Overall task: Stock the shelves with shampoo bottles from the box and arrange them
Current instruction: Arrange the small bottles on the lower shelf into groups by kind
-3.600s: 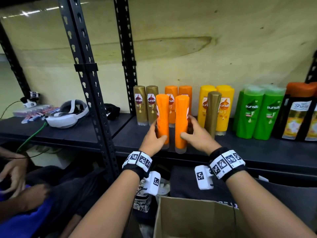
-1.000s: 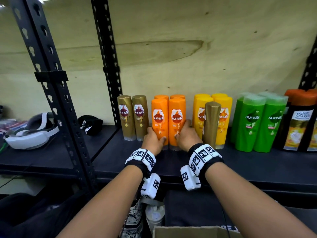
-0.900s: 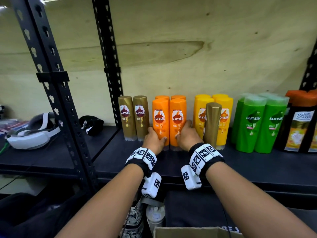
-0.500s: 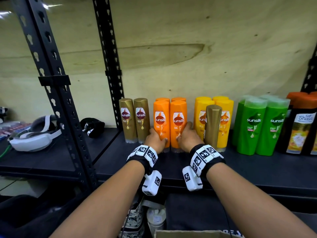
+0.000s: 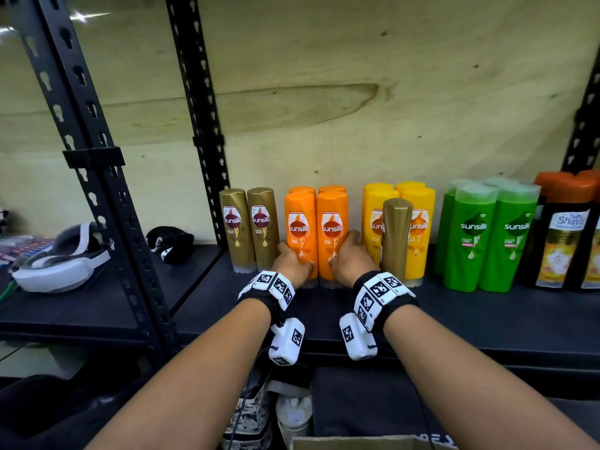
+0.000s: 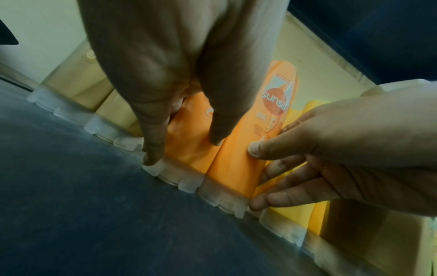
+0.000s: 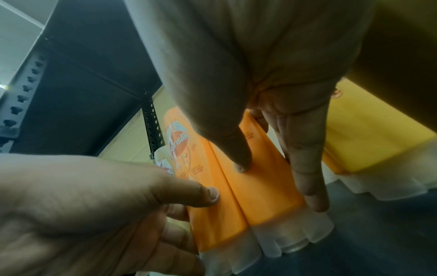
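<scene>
- We have both hands low on the front pair of orange bottles, at roughly 12 o'clock from our chest, standing upright on the dark shelf (image 5: 487, 323).
- Left hand (image 5: 290, 264) wraps the left orange bottle (image 5: 300, 235) near its base: thumb on the front face, fingers (image 6: 153, 142) curled round the outer side, down by the clear cap.
- Right hand (image 5: 349, 259) mirrors it on the right orange bottle (image 5: 332, 235): thumb in front, fingers (image 7: 307, 177) round the 3 o'clock side.
- We judge the low grip from both flanks is meant to squeeze the pair together and square it, labels facing out, in front of two more orange bottles behind.
- Bottles stand cap-down on wide translucent caps, so holding near the base should keep them from tipping.
- Colour groups run along the shelf: gold bottles (image 5: 250, 228) at 11 o'clock, yellow bottles (image 5: 418, 228) at 1 o'clock, green bottles (image 5: 487, 235) and dark orange-capped bottles (image 5: 565, 228) towards 2 o'clock.
- One stray gold bottle (image 5: 396, 238) stands in front of the yellow group, label turned away; it likely belongs with the gold pair.
- Cardboard box (image 5: 357, 443) edge shows at 6 o'clock, below the shelf; contents hidden.
- Room: black perforated rack uprights (image 5: 94, 177), a plywood back panel (image 5: 357, 92), a white headset (image 5: 61, 258) on the neighbouring shelf at 9 o'clock.
</scene>
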